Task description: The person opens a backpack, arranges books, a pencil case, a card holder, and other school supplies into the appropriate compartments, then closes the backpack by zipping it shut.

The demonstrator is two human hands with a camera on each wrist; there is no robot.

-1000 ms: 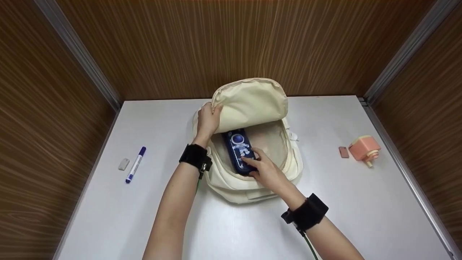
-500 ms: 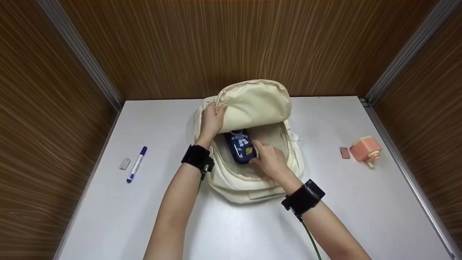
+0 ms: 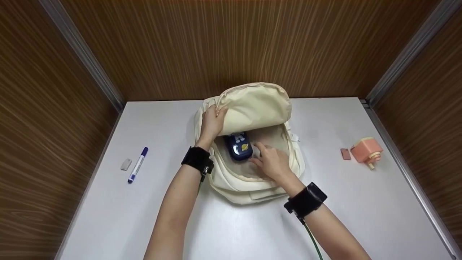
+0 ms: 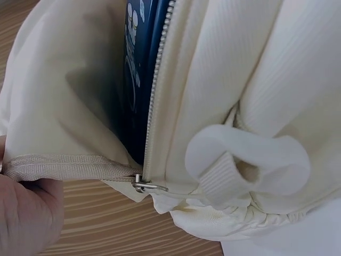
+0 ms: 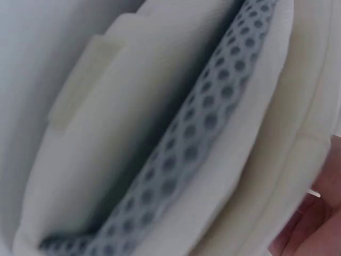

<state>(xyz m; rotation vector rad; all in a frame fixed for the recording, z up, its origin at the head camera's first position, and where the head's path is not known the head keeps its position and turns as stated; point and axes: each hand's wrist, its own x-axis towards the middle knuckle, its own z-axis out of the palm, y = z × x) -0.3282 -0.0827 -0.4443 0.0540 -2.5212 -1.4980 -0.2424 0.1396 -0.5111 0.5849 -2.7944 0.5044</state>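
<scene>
A cream backpack (image 3: 229,187) lies unzipped, its flap (image 3: 256,108) raised. My left hand (image 3: 213,121) grips the flap's left edge; in the left wrist view, fingers and thumb of that hand (image 4: 26,218) pinch the zipper tape. Inside the bag rests a dark blue pencil case (image 3: 239,148) with a yellow planet print, its far end hidden under the flap. In the bag's mouth, my right hand (image 3: 274,162) has thumb and index finger spread just right of the case's near end, holding nothing. The right wrist view shows mostly grey mesh (image 5: 208,101) and cream fabric.
On the left of the white table (image 3: 231,231) lie a blue-capped marker (image 3: 138,165) and a small grey eraser (image 3: 126,164). To the right sit a reddish eraser (image 3: 345,154) and a coral crank pencil sharpener (image 3: 366,150). Wood-grain panels (image 3: 231,47) enclose the table.
The pencil case has slid farther into the backpack, under the flap. My right hand moved in with it, then let go and drew slightly right. The left hand keeps holding the flap.
</scene>
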